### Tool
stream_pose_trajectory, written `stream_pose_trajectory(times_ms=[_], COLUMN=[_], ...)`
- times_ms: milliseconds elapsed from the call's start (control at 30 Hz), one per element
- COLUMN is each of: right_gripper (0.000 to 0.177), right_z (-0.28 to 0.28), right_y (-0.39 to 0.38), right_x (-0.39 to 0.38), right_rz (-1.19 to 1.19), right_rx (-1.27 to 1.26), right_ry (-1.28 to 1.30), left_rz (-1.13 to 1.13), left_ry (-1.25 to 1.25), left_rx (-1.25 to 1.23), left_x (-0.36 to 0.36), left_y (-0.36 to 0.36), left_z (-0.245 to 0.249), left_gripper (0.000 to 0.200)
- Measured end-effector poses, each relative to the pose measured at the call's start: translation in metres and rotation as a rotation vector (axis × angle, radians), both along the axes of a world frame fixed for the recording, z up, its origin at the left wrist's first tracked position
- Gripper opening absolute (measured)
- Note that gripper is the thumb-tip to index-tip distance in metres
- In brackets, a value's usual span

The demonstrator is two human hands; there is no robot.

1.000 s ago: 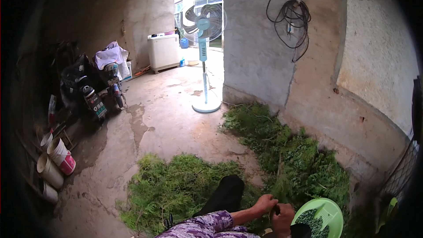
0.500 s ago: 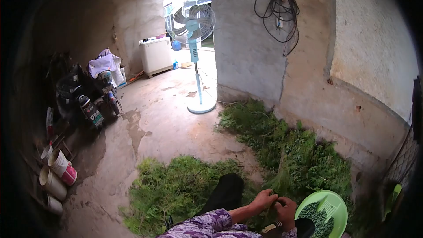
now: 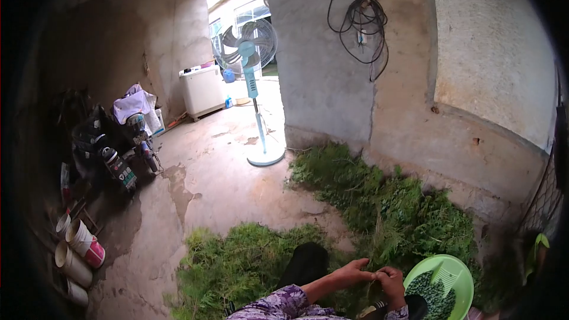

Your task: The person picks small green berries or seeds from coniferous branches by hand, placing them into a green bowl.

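Observation:
My left hand (image 3: 354, 273) and my right hand (image 3: 389, 284) meet at the fingertips, low and right of centre, over the cut green branches. The fingers of both are pinched together, and whatever lies between them is too small to make out. Right beside my right hand is a light green basin (image 3: 464, 278) with many small green berries (image 3: 431, 294) in it. One heap of feathery green branches (image 3: 237, 261) lies to the left of my dark-clad knee (image 3: 305, 261). A second heap (image 3: 409, 213), bearing clusters of berries, runs along the wall.
A standing fan (image 3: 248, 50) is by the bright doorway, with a white appliance (image 3: 203, 92) behind it. Parked at the left is a motorbike (image 3: 118, 169), with buckets (image 3: 74, 258) nearer. Coiled cable (image 3: 364, 26) hangs on the wall.
The view has shifted slightly, so the room appears a little lower and further left. My hands remain together, with the left fingers slightly more spread.

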State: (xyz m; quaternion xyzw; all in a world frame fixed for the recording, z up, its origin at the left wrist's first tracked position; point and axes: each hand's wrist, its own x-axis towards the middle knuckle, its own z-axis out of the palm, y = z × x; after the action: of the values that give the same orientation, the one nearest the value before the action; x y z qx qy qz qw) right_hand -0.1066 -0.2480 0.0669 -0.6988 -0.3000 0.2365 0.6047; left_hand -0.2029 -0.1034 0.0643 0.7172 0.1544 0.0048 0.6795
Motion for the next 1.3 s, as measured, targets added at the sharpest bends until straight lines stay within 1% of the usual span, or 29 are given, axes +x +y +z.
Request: stream_pose_trajectory(times_ms=[33,100,133,167,200,333,400,433,467,500,533,567,600,633,667,767,833,867,900,933,1000,1033,1067,1100,1133,1167,1200,1267,1300], right_gripper=[0.018,0.016,0.014,0.014,0.012,0.011,0.010,0.009,0.009,0.008,0.008,0.008,0.008,0.011,0.014,0.013,0.010,0.007,0.005,0.004,0.005,0.006,0.008,0.008,0.003,0.005,0.005,0.019,0.028], right_z=[-0.002,0.005,0.007,0.006,0.004,0.027,0.021,0.016,0.010,0.004,0.000,0.008,0.009,0.010,0.015,0.031,0.021,0.015,0.014,0.014,0.024,0.033,0.041,0.033,0.020,0.003,-0.018,-0.060,-0.065], right_y=[0.001,-0.001,-0.002,-0.001,-0.001,0.003,0.006,0.006,0.004,0.000,-0.001,-0.004,-0.007,-0.010,-0.011,-0.017,-0.025,-0.031,-0.039,-0.047,-0.066,-0.077,-0.085,-0.096,-0.112,-0.128,-0.138,-0.146,-0.150], right_x=[0.002,0.001,0.000,0.001,0.001,-0.009,-0.006,-0.003,0.003,0.011,0.016,0.016,0.018,0.021,0.020,0.019,0.040,0.056,0.068,0.080,0.096,0.102,0.109,0.127,0.151,0.171,0.189,0.212,0.200], right_rz=[0.015,0.031,0.050,0.049,0.058,0.046,0.039,0.037,0.036,0.078,0.120,0.186,0.184,0.174,0.166,0.090,0.022,-0.063,-0.120,-0.177,-0.392,-0.490,-0.586,-0.588,-0.645,-0.696,-0.699,-0.985,-1.003], right_rx=[0.032,0.012,-0.015,-0.011,0.028,0.098,0.139,0.171,0.178,0.369,0.564,0.681,0.686,0.750,0.812,0.806,0.781,0.785,0.813,0.840,0.841,0.819,0.792,0.791,0.658,0.517,0.514,-0.298,-0.437], right_ry=[0.069,0.111,0.155,0.156,0.237,0.438,0.441,0.444,0.441,0.685,0.929,0.985,0.984,1.028,1.070,1.039,1.050,1.098,1.038,0.976,0.588,0.442,0.295,0.296,0.087,-0.120,-0.119,-0.784,-0.651], left_rz=[-0.004,-0.108,-0.111,-0.131,-0.151,-0.131,-0.036,-0.040,0.056,0.151,0.146,0.194,0.244,0.242,0.238,0.267,0.302,0.316,0.327,0.323,0.414,0.433,0.432,0.432,0.431,0.428,0.451,0.475,0.451], left_ry=[-0.001,-0.174,-0.174,-0.145,-0.115,-0.117,-0.107,-0.106,-0.061,-0.016,-0.016,-0.016,-0.017,-0.017,0.005,0.023,0.021,0.010,0.000,0.001,0.066,-0.009,-0.008,-0.017,-0.026,-0.022,-0.047,-0.074,-0.029], left_rx=[0.005,-0.180,-0.175,-0.269,-0.362,-0.323,-0.294,-0.288,-0.317,-0.344,-0.337,-0.380,-0.424,-0.421,-0.368,-0.294,-0.271,-0.356,-0.442,-0.440,-0.257,-0.232,-0.232,-0.233,-0.234,-0.236,-0.226,-0.217,-0.137], left_x=[0.003,0.007,0.008,0.002,-0.002,-0.005,-0.007,-0.005,-0.002,-0.001,-0.001,-0.005,-0.009,-0.011,-0.013,-0.016,-0.017,-0.016,-0.017,-0.019,-0.023,-0.020,-0.020,-0.022,-0.023,-0.022,-0.021,-0.021,-0.023], left_y=[0.003,0.005,0.008,0.003,0.000,-0.005,-0.008,-0.007,-0.004,-0.003,-0.001,0.000,0.001,0.002,0.004,0.001,0.002,0.005,0.006,0.008,0.011,0.017,0.017,0.016,0.015,0.016,0.017,0.020,0.022], left_z=[-0.013,-0.025,-0.029,-0.008,0.007,0.025,0.038,0.033,0.023,0.020,0.019,0.021,0.023,0.026,0.030,0.048,0.050,0.047,0.047,0.050,0.064,0.051,0.055,0.063,0.068,0.069,0.069,0.067,0.063], left_gripper=[0.078,0.067,0.067,0.061,0.056,0.047,0.042,0.042,0.046,0.050,0.050,0.055,0.060,0.060,0.064,0.067,0.066,0.066,0.066,0.066,0.060,0.059,0.059,0.058,0.057,0.057,0.055,0.053,0.063])
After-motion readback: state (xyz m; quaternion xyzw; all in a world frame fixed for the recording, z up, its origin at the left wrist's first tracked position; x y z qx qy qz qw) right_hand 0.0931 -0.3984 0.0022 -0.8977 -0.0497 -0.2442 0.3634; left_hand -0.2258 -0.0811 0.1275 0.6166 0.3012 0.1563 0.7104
